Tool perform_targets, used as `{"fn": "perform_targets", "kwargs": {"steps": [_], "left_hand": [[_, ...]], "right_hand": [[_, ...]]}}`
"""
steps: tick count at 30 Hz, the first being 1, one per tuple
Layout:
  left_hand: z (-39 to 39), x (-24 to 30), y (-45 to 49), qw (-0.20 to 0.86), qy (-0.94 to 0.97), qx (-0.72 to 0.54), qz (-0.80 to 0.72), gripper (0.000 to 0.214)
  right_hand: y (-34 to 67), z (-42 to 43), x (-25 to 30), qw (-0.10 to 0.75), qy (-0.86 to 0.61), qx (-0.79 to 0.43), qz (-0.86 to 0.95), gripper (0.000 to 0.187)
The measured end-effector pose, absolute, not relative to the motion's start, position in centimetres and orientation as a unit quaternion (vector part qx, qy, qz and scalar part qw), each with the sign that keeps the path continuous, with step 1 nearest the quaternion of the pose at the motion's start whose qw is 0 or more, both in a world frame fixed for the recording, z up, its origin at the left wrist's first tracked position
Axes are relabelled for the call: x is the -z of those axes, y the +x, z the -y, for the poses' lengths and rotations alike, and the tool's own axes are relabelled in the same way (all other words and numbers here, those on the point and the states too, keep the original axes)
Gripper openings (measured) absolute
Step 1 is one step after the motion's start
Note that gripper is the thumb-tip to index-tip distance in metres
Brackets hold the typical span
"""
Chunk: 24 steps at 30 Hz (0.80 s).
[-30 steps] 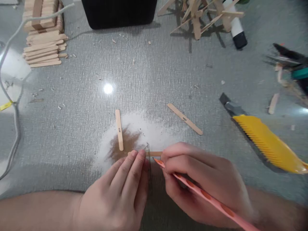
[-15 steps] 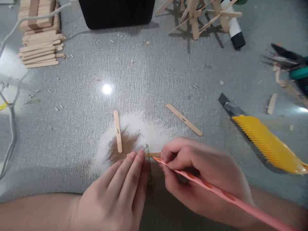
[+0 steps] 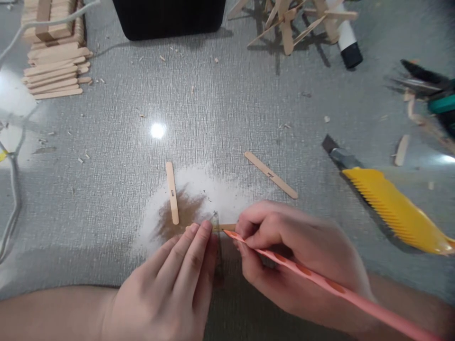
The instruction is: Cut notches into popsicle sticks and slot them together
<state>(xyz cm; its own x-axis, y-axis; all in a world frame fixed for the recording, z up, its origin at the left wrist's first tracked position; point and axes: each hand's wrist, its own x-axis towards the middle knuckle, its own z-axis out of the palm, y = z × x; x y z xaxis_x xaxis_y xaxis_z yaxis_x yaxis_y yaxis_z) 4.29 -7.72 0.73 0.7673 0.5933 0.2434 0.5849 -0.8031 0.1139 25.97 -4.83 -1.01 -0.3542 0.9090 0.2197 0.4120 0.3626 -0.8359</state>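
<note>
My right hand grips a pink pencil whose tip rests on a craft stick lying crosswise near the table's front. My left hand presses its fingers flat on the left part of that stick and on a small clear ruler standing across it. Two more slotted craft sticks lie close by: one upright to the left, one slanted to the upper right.
A yellow utility knife lies at right. A pile of craft sticks sits at far left, a black box at the back, a stick structure and glue stick behind. Pliers and wood scraps at far right.
The pencil tip has crept slightly left along the stick toward the ruler. My left hand stays pressed in place. The view has shifted a little.
</note>
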Motion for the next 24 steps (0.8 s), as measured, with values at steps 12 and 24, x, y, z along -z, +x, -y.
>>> {"fn": "perform_targets", "kwargs": {"steps": [12, 24], "left_hand": [[8.19, -0.69, 4.60, -0.009, 0.932, -0.127, -0.339, 0.026], [7.98, -0.67, 4.31, 0.000, 0.939, -0.122, -0.322, 0.028]], "right_hand": [[25.90, 4.75, 1.00, 0.347, -0.443, -0.358, 0.745, 0.022], [26.08, 4.76, 0.67, 0.344, -0.444, -0.366, 0.742, 0.022]]}}
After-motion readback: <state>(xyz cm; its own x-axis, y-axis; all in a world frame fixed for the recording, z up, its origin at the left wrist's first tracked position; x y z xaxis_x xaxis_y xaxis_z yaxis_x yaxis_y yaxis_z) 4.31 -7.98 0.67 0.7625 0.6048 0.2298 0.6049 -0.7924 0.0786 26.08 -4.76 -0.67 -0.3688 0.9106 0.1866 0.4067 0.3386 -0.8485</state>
